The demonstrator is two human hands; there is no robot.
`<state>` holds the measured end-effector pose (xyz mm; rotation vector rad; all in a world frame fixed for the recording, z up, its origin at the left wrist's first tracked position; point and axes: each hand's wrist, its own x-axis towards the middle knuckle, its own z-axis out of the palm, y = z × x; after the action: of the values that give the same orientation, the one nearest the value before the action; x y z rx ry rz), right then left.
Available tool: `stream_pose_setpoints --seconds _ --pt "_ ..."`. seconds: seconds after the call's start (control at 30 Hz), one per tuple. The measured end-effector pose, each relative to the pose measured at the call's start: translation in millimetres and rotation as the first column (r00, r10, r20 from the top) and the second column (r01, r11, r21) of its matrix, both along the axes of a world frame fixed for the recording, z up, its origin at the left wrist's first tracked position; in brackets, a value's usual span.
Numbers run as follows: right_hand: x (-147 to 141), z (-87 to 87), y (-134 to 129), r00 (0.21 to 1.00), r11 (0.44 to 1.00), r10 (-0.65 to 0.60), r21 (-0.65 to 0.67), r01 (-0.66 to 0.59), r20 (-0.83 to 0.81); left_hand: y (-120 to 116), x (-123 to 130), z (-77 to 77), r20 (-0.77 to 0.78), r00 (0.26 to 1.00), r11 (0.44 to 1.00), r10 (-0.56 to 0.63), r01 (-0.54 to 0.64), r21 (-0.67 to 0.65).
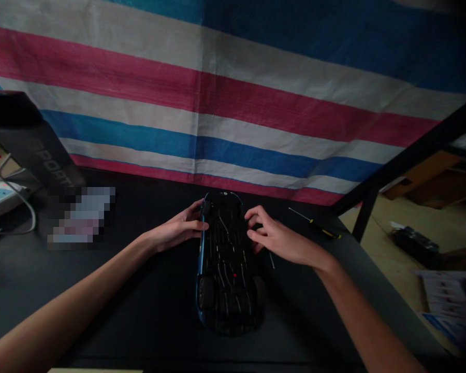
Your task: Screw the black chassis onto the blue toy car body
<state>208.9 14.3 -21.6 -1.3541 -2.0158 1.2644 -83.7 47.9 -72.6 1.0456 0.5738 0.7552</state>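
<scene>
A blue toy car (pixel 227 243) lies upside down on the dark table, its black underside with wheels and thin pale lines facing up. My left hand (pixel 180 226) is closed on the car's left side, thumb resting over the edge and fingers partly hidden behind it. Close to the opposite side is my right hand (pixel 264 231), fingers bent and apart, with nothing visible in them; whether the fingertips touch the car I cannot tell. Just below that hand, a thin metal rod (pixel 272 260) shows. A screwdriver (pixel 321 228) with a black and yellow handle lies farther right.
A dark bottle (pixel 34 140) and a white power strip (pixel 3 199) with a cable stand at the left, near a blurred-out object (pixel 87 212). A striped sheet (pixel 217 103) hangs behind the table (pixel 151 305). Beyond the right edge are a metal frame and floor items.
</scene>
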Motion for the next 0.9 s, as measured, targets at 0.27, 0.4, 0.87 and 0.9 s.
stream_pose_setpoints --seconds 0.27,0.4,0.87,0.9 --pt "12.2 -32.8 9.3 0.942 0.981 0.009 -0.181 -0.074 -0.336 3.5 -0.2 -0.4 -0.06 0.998 1.0 -0.015 0.015 -0.003" --pt "19.0 -32.1 10.0 0.943 0.994 -0.003 -0.108 -0.035 -0.333 5.7 -0.5 -2.5 -0.041 0.999 1.0 -0.021 0.021 -0.004" --pt "53.6 -32.9 12.1 0.968 0.946 -0.044 0.323 -0.039 0.245 10.3 -4.6 -4.8 -0.112 0.993 1.0 -0.022 0.02 -0.022" --pt "54.1 -34.1 12.4 0.964 0.943 -0.054 0.331 -0.036 0.261 10.1 -4.5 -4.9 -0.113 0.993 1.0 -0.018 0.016 -0.02"
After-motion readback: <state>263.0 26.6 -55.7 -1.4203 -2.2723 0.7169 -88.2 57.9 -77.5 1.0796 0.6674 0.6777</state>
